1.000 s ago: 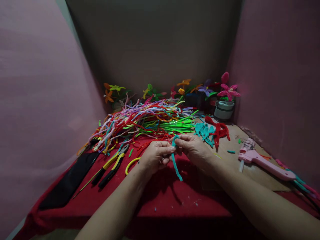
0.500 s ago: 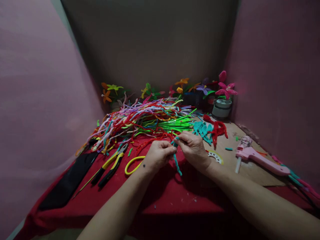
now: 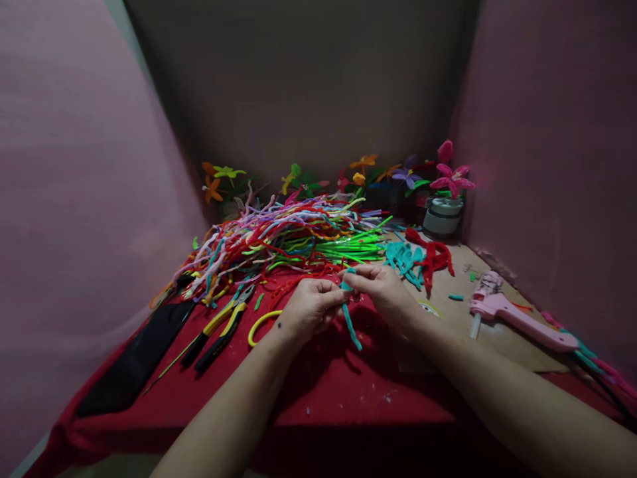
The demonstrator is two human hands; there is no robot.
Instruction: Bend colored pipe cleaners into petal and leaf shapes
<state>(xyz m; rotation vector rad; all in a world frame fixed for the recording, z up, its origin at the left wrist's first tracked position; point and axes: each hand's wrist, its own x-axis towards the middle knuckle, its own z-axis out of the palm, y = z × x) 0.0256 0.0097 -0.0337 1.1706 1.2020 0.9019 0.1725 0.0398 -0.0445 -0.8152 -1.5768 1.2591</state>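
Between my two hands is a teal pipe cleaner (image 3: 352, 326), its upper part bent into a small folded shape and its tail hanging down over the red cloth. My left hand (image 3: 314, 307) pinches it from the left, thumb and forefinger pressed together. From the right, my right hand (image 3: 379, 289) grips the upper end, with the fingertips close to those of my left hand. Fingers partly hide the folded part. Just beyond my right hand lie several teal pipe-cleaner pieces (image 3: 404, 256) and red looped ones (image 3: 436, 260).
A heap of coloured pipe cleaners (image 3: 269, 229) covers the back of the red-clothed table (image 3: 348, 398). Pliers (image 3: 226, 328), a black phone-like slab (image 3: 137, 362) and a yellow ring handle (image 3: 256, 328) lie left. A pink glue gun (image 3: 522, 318) rests on cardboard (image 3: 458, 338) at right; pipe-cleaner flowers (image 3: 452, 179) stand behind.
My right hand has tipped lower and moved slightly left along the teal pipe cleaner, covering more of the white-and-yellow disc. My left hand has shifted slightly left. Both still hold the piece.
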